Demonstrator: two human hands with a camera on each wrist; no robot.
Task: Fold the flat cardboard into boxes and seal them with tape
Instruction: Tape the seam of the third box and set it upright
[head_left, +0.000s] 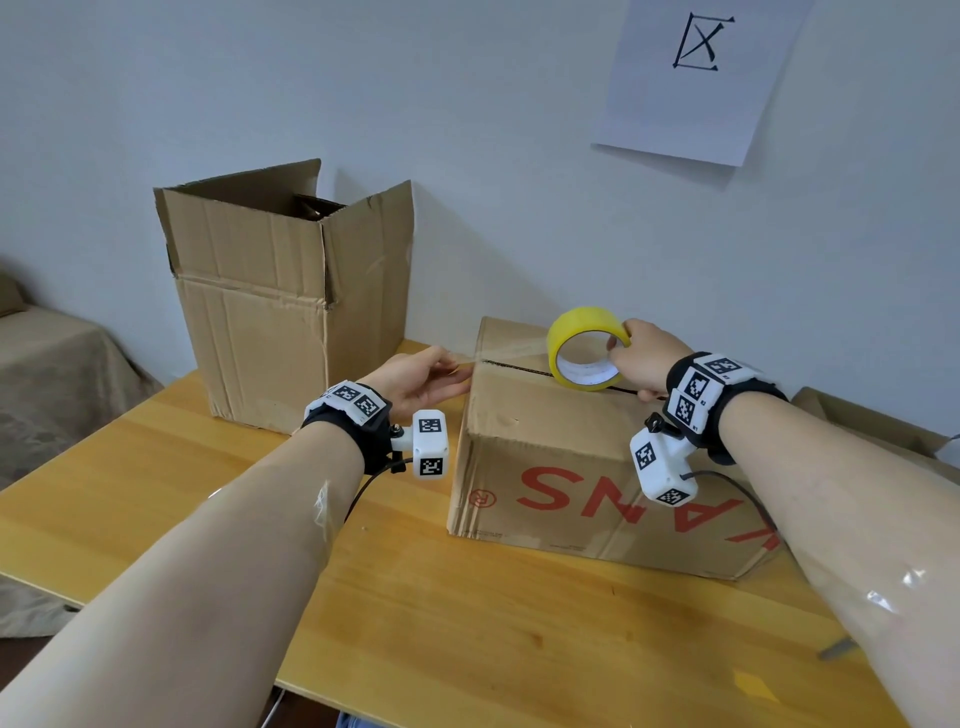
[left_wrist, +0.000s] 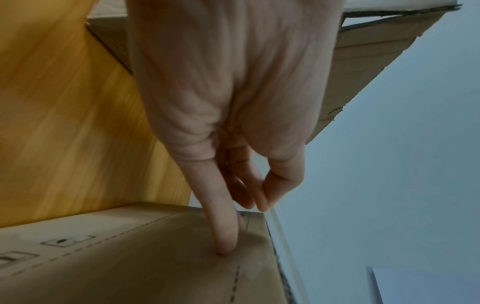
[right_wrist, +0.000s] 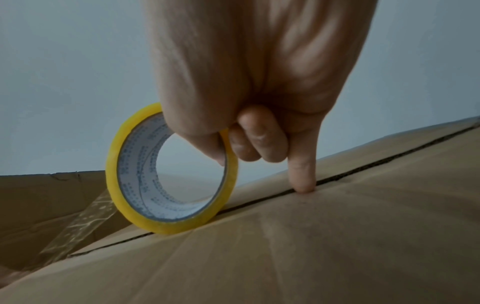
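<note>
A folded cardboard box (head_left: 597, 467) with red lettering lies on the wooden table (head_left: 415, 597), its top flaps meeting at a dark seam (right_wrist: 363, 168). My right hand (head_left: 647, 353) grips a yellow tape roll (head_left: 584, 348) standing on that seam, thumb through the core, while the little finger (right_wrist: 302, 174) presses the seam. A clear strip of tape (head_left: 511, 349) runs from the roll to the box's left end. There my left hand (head_left: 426, 379) pinches the strip's end between thumb and fingers (left_wrist: 262, 195), and one fingertip (left_wrist: 226, 240) presses the box's end face.
A taller open box (head_left: 285, 296) with raised flaps stands at the back left of the table. A sheet of paper (head_left: 696, 78) with a black mark hangs on the wall. More cardboard (head_left: 872, 426) lies at the right edge. A draped surface (head_left: 52, 374) sits left of the table.
</note>
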